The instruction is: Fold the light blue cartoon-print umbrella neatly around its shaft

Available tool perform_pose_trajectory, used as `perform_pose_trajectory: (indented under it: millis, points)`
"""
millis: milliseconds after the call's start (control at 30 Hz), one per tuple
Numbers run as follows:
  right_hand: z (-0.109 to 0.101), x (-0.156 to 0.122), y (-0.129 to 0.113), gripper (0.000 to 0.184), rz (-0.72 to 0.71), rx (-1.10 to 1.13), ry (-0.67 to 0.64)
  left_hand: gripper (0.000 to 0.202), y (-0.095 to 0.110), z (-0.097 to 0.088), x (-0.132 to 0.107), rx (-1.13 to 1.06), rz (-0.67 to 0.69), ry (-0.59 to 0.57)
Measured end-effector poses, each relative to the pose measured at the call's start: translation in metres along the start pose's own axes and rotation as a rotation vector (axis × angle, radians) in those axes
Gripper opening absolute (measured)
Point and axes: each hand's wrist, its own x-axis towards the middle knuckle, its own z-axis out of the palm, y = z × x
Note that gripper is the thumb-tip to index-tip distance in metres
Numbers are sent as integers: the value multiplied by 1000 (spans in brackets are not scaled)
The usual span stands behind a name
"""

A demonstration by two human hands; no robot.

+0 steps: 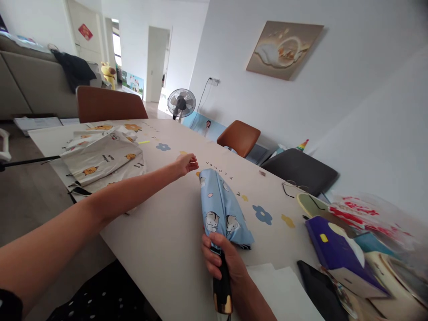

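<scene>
A light blue folding umbrella (222, 207) with a cartoon animal print lies loosely gathered, pointing away from me over the table. My right hand (222, 258) is closed around the lower end of its fabric and the top of its black handle (222, 290), which has a gold-coloured end. Just beyond the umbrella's far tip, at its left, is my left hand (187, 165), its fingers slightly bent and apart, with nothing visible in them. A second umbrella (107, 156), cream with yellow cartoon figures, rests half spread on the table's left side, its dark shaft (33, 161) sticking out past the edge.
The pale table (160, 236) has printed flowers. At its right are a purple tissue box (337, 249), a dark tablet-like object (319, 290), white paper (281, 285), glasses (294, 185) and a plastic bag (374, 214). Chairs (239, 137) and a fan (181, 103) stand beyond.
</scene>
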Motion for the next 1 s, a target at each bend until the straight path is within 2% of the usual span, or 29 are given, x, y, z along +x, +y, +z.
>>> perform_pose_trajectory:
  millis: [100, 200, 267, 333, 400, 467, 567, 733, 867, 1000]
  points:
    - [-3, 1, -2, 25, -18, 32, -1, 8, -4, -9, -12, 68, -13, -22]
    - [-2, 1, 0, 25, -51, -4, 58, 7, -19, -12, -38, 146, -65, -48]
    - [1, 2, 2, 26, -78, -46, 124, 15, -31, -10, -62, 181, -128, -166]
    - [6, 1, 4, 26, -82, -81, 179, 24, -42, -4, -85, 198, -214, -397]
    - [11, 0, 4, 26, -66, -107, 214, 28, -49, 4, -101, 164, -252, -510]
    - [15, -2, 3, 26, -22, -135, 225, 29, -52, 12, -105, 99, -288, -461]
    - [18, -5, 0, 23, 32, -144, 219, 28, -53, 19, -94, 3, -318, -327]
    - [15, -5, -2, 21, 41, -25, 157, 21, -57, 18, -73, -1, -294, -233]
    - [12, -6, -1, 23, 52, 24, 88, 16, -57, 16, -75, -8, -278, -244]
    - [17, -10, -2, 28, -21, 67, 45, 16, -49, 17, -83, -29, -246, -280]
